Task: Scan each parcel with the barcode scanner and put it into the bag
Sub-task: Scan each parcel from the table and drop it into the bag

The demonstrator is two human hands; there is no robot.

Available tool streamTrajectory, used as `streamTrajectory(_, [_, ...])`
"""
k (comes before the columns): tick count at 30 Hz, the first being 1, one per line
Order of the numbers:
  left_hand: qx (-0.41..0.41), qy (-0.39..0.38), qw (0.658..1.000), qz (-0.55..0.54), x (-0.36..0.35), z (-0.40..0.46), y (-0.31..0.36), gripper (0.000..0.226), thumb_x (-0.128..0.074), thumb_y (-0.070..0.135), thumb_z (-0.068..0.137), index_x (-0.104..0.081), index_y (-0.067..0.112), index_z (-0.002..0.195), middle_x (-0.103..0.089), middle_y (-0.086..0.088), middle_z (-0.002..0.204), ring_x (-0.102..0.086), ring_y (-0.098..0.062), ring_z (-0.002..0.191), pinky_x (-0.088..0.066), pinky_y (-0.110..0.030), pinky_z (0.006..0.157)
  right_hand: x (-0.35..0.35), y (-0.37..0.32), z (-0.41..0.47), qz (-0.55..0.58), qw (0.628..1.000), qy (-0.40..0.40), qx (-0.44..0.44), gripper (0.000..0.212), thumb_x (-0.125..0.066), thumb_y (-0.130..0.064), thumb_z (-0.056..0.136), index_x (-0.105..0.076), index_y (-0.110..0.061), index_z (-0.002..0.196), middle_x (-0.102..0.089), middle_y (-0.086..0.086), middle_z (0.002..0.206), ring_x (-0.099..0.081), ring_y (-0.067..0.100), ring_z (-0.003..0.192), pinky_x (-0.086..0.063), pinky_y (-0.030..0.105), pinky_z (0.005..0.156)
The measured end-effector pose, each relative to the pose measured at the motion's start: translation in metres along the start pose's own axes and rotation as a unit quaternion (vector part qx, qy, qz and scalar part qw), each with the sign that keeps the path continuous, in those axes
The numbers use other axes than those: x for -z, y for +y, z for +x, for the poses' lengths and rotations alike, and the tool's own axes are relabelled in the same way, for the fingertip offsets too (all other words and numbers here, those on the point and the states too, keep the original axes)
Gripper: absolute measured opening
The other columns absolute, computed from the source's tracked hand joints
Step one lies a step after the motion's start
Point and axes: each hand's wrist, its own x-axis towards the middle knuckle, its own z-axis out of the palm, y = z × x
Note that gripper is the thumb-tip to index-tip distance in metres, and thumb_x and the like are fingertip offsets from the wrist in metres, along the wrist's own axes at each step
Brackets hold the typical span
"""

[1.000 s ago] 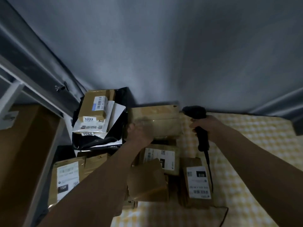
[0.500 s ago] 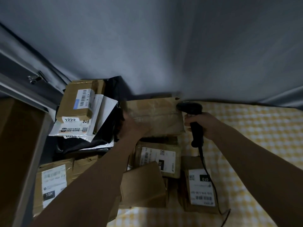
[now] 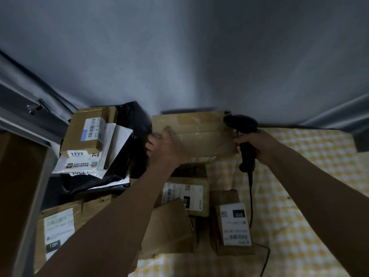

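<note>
My left hand (image 3: 164,145) grips the left end of a flat brown cardboard parcel (image 3: 199,130), lifted above the pile with its taped plain side toward me. My right hand (image 3: 252,143) holds the black barcode scanner (image 3: 242,124) by its handle, its head touching the parcel's right edge. The scanner's cable (image 3: 250,196) hangs down over the table. A black bag (image 3: 123,148) lies open at the left, with a box marked 1222 (image 3: 84,134) and white mailers (image 3: 85,163) on it.
Several labelled brown parcels (image 3: 185,194) lie below my hands on a yellow checked tablecloth (image 3: 299,206); one carries a 010 label (image 3: 235,224). More boxes (image 3: 60,228) sit at lower left beside a brown board (image 3: 18,196). A grey curtain (image 3: 179,56) hangs behind.
My left hand has raised the flat parcel and slid toward its left end. The scanner head now touches the parcel's right edge. My view has shifted slightly.
</note>
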Motion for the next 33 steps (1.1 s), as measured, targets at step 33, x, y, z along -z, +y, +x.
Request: streamTrajectory(33, [-0.044,0.031,0.998,0.021,0.015,-0.254,0.064,0.112,-0.034,0.103,0.044,-0.063,0.024,0.119,-0.058,-0.005,0.127,-0.059,-0.027,0.112,-0.052,-0.042,0.092,0.158,0.013,-0.213,-0.014,0.99,-0.029,0.136,0.026,-0.061,0.01,0.079,-0.063,-0.007,0.099,-0.062,0.019,0.108,-0.057,0.035,0.105,-0.045,0.051,0.097])
